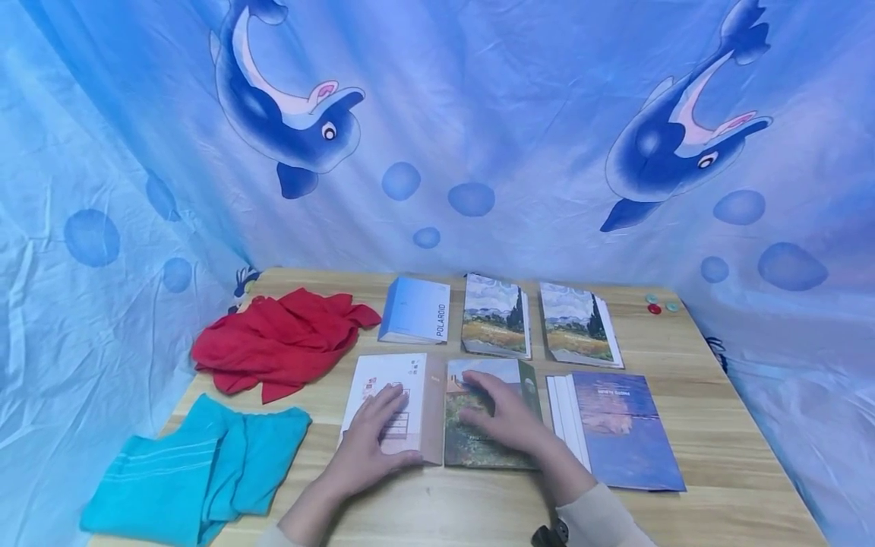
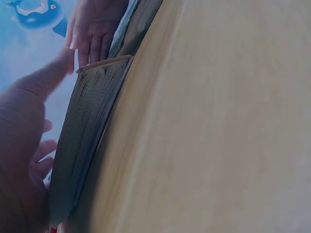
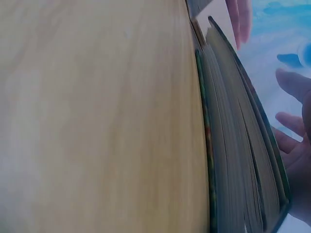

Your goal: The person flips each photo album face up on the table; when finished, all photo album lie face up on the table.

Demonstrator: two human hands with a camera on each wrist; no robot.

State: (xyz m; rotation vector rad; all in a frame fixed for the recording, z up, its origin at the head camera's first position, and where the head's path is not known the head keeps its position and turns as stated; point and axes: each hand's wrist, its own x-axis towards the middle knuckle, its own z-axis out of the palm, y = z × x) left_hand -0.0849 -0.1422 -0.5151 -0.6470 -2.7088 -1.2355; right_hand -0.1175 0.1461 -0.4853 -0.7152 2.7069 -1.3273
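A white photo album (image 1: 372, 370) with a beige spine strip lies on the table, and my left hand (image 1: 372, 444) rests on its cover with fingers stretched out. Beside it, a photo album with a green landscape cover (image 1: 478, 453) lies under my right hand (image 1: 506, 416), whose fingers are spread. The left wrist view shows the white album's thick page edges (image 2: 92, 126) next to my left thumb. In the right wrist view the green album's pages (image 3: 233, 141) fan slightly apart; whether my right fingers touch its cover is hard to tell.
A purple-blue photo album (image 1: 629, 437) lies to the right. Behind stand a blue Polaroid album (image 1: 415, 308) and two matching landscape albums (image 1: 494, 315). Red cloth (image 1: 287, 342) and turquoise cloth (image 1: 198, 471) lie left. Small red and green discs (image 1: 654, 309) sit far right.
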